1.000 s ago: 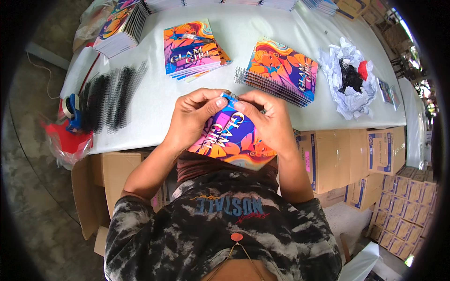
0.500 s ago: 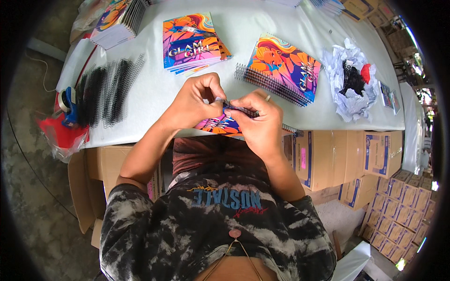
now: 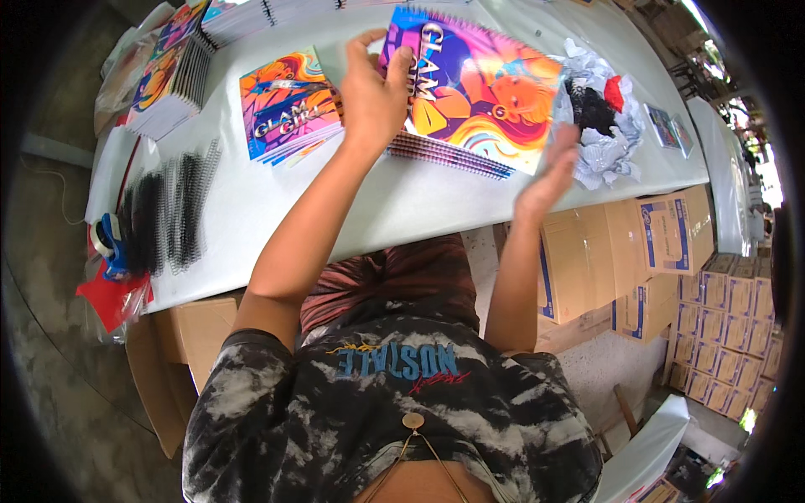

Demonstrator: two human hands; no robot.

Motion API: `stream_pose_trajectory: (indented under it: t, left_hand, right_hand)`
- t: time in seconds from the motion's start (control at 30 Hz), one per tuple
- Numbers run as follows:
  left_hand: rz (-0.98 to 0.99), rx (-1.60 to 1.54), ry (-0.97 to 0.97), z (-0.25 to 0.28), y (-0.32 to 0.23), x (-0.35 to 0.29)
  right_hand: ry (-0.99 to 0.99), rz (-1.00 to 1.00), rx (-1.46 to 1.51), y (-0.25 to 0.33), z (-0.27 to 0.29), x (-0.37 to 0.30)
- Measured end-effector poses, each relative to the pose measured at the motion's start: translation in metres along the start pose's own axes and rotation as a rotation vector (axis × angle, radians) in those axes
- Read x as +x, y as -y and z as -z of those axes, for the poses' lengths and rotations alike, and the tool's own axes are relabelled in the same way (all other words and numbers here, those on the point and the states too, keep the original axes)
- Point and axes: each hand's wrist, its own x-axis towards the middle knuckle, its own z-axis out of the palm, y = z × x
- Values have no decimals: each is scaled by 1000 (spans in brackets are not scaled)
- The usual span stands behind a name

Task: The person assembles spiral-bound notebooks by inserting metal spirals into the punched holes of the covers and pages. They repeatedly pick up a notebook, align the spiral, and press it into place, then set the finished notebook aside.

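Note:
My left hand (image 3: 373, 96) grips the left edge of a colourful spiral notebook (image 3: 478, 88), its thumb beside the cover. The notebook is turned sideways, with its coil along the top, over a stack of spiral notebooks (image 3: 453, 157) on the table. At the notebook's right edge is my right hand (image 3: 547, 176), blurred, its fingers stretched out and apparently not closed on anything. To the left of my left hand lies a fanned pile of notebook covers and pages (image 3: 293, 109), with a small clear-and-dark item on top.
Black spiral coils (image 3: 168, 210) lie at the table's left, beside a blue tape dispenser (image 3: 113, 243) and red plastic (image 3: 113, 293). Finished notebooks (image 3: 172, 80) stand stacked at far left. Crumpled paper (image 3: 612, 151) holds black bits at right. Cardboard boxes (image 3: 587, 260) stand below the table.
The notebook has gone from the table's near edge up onto the stack at the right, turned sideways. My left hand moved away with it; my right hand has come off the coil and opened.

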Motion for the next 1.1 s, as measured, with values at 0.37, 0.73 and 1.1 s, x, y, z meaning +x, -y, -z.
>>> stream_pose_trajectory:
  t: [0.37,0.73,1.1]
  left_hand:
    - [-101,353,-22,-13,85,-50]
    - [-317,1012,79,101,61,-22]
    - [-418,807,33,211,10,-1]
  right_hand:
    - [-76,-208,-156,-33,-16,-30]
    - [-80,170,-511,-25,-13,-38]
    - [325,487,-416,16,-53,-60]
